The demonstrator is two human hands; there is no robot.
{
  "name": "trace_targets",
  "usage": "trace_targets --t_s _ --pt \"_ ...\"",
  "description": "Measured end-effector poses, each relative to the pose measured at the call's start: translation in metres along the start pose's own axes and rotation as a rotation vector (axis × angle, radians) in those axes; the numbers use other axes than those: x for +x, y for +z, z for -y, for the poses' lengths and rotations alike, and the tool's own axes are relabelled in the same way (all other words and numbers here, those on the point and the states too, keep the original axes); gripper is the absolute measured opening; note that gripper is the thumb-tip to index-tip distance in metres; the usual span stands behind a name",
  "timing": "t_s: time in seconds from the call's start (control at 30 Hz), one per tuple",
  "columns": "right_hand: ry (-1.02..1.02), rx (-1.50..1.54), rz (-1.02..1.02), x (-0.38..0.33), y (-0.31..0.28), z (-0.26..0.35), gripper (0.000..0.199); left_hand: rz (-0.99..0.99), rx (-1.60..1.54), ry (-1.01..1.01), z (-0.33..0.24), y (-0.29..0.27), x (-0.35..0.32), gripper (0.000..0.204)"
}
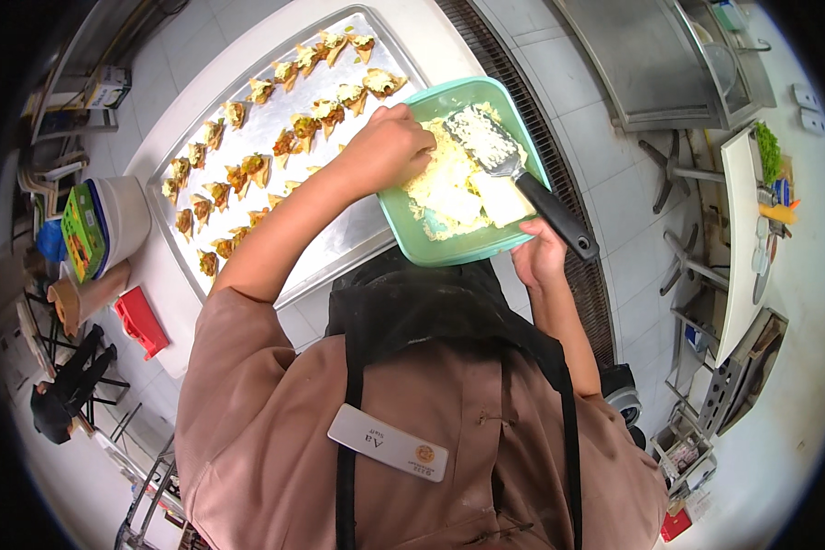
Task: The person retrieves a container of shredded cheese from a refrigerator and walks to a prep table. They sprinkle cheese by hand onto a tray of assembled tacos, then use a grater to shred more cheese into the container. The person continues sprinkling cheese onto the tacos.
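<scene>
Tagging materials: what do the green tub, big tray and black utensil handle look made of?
Green tub: probably plastic, satin; even colour, rounded moulded corners. Big tray: likely metal, shiny; silvery, strong glare. Black utensil handle: plastic or rubber, unclear; smooth, soft sheen.

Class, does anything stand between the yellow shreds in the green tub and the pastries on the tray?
Yes: beside the shreds, the left wall of the tub. The left hand reaches over it; the black-handled utensil lies farther right, clear.
</scene>
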State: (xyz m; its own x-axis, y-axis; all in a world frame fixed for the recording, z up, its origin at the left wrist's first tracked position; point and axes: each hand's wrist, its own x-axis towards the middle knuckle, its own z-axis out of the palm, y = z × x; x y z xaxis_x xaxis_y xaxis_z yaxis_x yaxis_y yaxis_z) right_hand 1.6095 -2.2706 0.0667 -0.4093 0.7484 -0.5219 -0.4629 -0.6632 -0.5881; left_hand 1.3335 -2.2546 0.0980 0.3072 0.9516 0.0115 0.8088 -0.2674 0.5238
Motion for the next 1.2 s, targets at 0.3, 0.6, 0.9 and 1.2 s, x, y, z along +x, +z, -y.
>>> trace_targets --t_s 0.3,0.6,0.9,1.2 --pt "-0.031 0.027 0.036 -0.001 0.007 -0.006 0.045 -0.134 -0.426 -0.214 0.001 -0.018 -0.026 0.021" --pt "-0.015 -0.029 -0.028 -0.001 0.020 -0.006 0.055 -0.231 -1.054 -0.597 0.035 -0.046 -0.051 0.022" --pt "0.044 0.048 0.074 0.008 0.016 -0.011 0.048 -0.178 0.312 -0.004 0.016 -0.012 -0.034 0.012" --pt "0.013 0.009 0.008 0.004 0.013 -0.004 0.055 -0.159 -0.991 -0.535 0.011 -0.025 -0.034 0.021"
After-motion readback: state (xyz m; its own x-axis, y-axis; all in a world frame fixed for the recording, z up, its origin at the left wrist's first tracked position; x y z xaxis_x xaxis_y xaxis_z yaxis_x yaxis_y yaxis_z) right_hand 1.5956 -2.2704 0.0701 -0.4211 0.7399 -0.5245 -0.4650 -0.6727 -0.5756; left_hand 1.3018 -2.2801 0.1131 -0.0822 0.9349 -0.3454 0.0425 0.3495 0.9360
